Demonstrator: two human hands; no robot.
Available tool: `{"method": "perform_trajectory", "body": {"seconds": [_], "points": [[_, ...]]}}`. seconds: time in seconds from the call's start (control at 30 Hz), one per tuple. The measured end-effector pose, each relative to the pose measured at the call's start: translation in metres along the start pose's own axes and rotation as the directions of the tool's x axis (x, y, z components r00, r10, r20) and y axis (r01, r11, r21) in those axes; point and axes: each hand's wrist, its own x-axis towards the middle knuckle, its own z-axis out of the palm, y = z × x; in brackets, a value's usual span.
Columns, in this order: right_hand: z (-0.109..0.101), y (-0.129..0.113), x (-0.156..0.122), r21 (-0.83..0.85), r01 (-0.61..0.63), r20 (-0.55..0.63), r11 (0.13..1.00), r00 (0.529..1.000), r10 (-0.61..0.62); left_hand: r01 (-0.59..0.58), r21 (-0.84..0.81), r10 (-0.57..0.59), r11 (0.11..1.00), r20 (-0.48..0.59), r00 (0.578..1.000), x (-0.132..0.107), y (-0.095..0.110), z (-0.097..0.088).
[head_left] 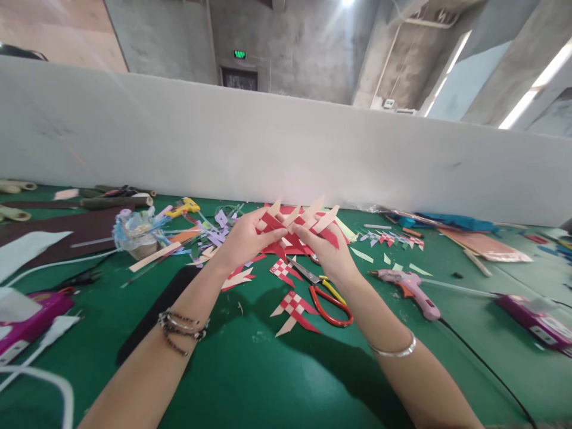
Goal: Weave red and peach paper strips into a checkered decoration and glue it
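Note:
Both hands are raised over the green table, pinching a piece woven from red and cream paper strips (308,215). My left hand (248,235) is closed on its left side, thumb pressed inward. On its right side my right hand (329,249) grips it between thumb and fingers. The loose strip ends point up and outward. Below the hands lie a small red-and-cream checkered paper fish (282,270) and a second paper fish (294,305) nearer to me. Scissors (331,302) with red and yellow handles rest beside them, blades partly under my right hand.
A pink glue gun (413,287) lies at right, near a purple power strip (536,319). Left are purple paper scraps (217,232), a yellow glue gun (184,207), a blue-trimmed container (139,231) and a black flat object (154,310). A white partition (277,137) stands behind.

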Motion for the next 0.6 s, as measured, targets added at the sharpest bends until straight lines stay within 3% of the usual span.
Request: {"method": "perform_trajectory", "body": {"seconds": [0.33,0.6], "points": [[0.0013,0.0038,-0.0006,0.05,0.025,0.048,0.998,0.998,-0.027,0.018,-0.037,-0.016,0.999,0.04,0.999,0.0014,-0.0051,-0.0002],[-0.0017,0.0076,-0.0033,-0.092,0.077,0.031,0.993,0.997,-0.074,0.007,-0.041,-0.008,0.999,-0.008,1.0,0.0014,-0.0023,0.0027]]}}
